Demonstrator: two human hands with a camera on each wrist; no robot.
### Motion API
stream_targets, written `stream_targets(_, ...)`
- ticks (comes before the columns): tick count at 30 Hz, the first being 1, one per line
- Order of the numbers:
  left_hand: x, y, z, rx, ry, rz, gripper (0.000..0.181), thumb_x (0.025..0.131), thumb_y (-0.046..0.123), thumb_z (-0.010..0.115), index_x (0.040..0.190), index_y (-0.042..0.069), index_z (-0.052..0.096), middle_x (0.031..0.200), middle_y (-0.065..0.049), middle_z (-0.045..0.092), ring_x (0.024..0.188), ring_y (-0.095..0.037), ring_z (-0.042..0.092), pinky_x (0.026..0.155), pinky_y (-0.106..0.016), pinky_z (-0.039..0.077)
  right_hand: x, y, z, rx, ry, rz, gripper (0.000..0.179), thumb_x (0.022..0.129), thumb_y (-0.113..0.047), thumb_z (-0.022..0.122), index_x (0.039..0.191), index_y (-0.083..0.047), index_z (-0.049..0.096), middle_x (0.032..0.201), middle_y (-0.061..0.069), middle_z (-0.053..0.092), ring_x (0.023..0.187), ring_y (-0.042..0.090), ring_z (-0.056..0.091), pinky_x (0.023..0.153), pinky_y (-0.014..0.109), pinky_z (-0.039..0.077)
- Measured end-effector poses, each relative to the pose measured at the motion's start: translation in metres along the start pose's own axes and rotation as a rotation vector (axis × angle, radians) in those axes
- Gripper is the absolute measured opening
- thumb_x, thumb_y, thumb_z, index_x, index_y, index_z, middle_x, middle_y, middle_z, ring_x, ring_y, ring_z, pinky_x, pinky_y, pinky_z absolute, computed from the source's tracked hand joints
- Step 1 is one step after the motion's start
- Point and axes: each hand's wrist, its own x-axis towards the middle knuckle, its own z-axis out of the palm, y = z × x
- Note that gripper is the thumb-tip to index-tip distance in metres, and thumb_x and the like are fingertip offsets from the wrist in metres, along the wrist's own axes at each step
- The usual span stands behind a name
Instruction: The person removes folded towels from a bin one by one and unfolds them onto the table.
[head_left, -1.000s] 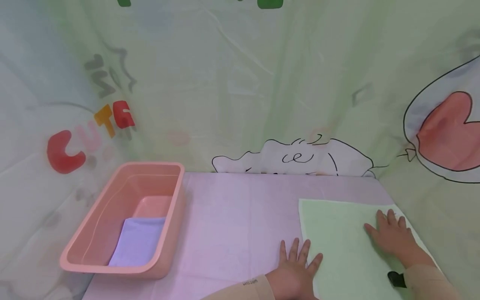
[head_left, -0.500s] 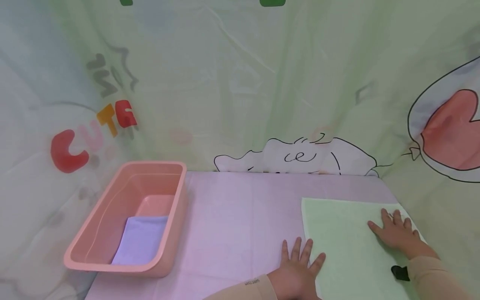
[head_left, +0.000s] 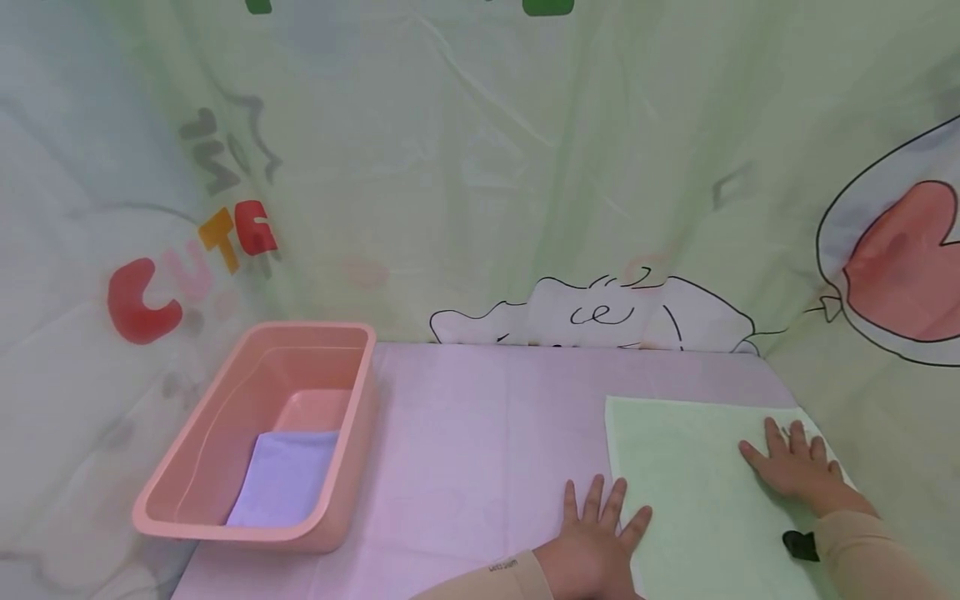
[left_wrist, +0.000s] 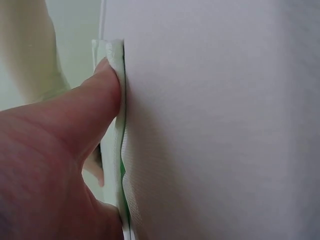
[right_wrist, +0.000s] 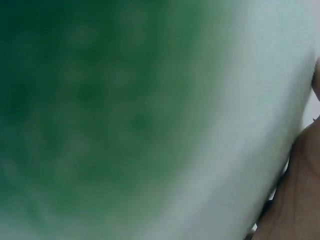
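Observation:
A pale green towel (head_left: 690, 483) lies spread flat on the right side of the table. My left hand (head_left: 592, 542) rests with fingers spread at its left edge, the thumb on the cloth and the other fingers over the table. In the left wrist view the thumb (left_wrist: 100, 95) presses on the layered hem (left_wrist: 117, 140). Near the far right corner, my right hand (head_left: 795, 467) lies flat on the towel, fingers spread. The right wrist view is mostly blurred green cloth (right_wrist: 125, 110), with part of the hand (right_wrist: 295, 185) at its right edge.
A pink plastic basin (head_left: 352, 467) stands on the left of the lilac-covered table (head_left: 450, 433), with a folded lavender cloth (head_left: 288, 479) inside. A black object (head_left: 799, 546) sits by the right cuff. A printed curtain (head_left: 480, 167) hangs behind and along the sides.
The right hand has shifted slightly right on the towel, its fingers still spread. The left hand keeps its place at the edge. The whole view has drifted a little.

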Motion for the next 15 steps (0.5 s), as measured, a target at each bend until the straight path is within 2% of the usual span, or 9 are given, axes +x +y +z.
stream_targets(9,-0.0007,-0.0002,0.001,0.035,0.043,0.013,0.112,0.079,0.101,0.047,0.167,0.054,-0.004,0.183,0.007,-0.003,0.171,-0.025,0.004,0.131,-0.065,0.018,0.0097,0.0097,0.0037,0.009,0.006,0.005,0.117,0.104,-0.08,0.029,0.161,0.012,-0.017,0.155,0.047,-0.034,0.138,0.078,-0.031,0.11,0.091,-0.012)
stream_targets(12,0.0006,-0.0019,0.0004,-0.018,0.053,0.022,0.106,0.083,0.099,0.044,0.167,0.054,-0.002,0.183,0.007,0.002,0.171,-0.025,0.006,0.132,-0.066,0.017,0.0088,0.0083,0.0029,0.001,0.017,0.001,0.116,0.105,-0.079,0.029,0.161,0.012,-0.015,0.155,0.049,-0.032,0.138,0.079,-0.029,0.11,0.091,-0.012)
stream_targets(15,0.0038,-0.0053,-0.0018,-0.097,0.088,0.03,0.102,0.084,0.098,0.044,0.167,0.053,0.004,0.182,0.006,0.01,0.171,-0.025,0.009,0.132,-0.065,0.018,0.0036,0.0026,-0.0014,-0.036,0.03,-0.02,0.113,0.107,-0.076,0.028,0.161,0.016,-0.009,0.156,0.053,-0.024,0.139,0.082,-0.02,0.11,0.093,-0.003)
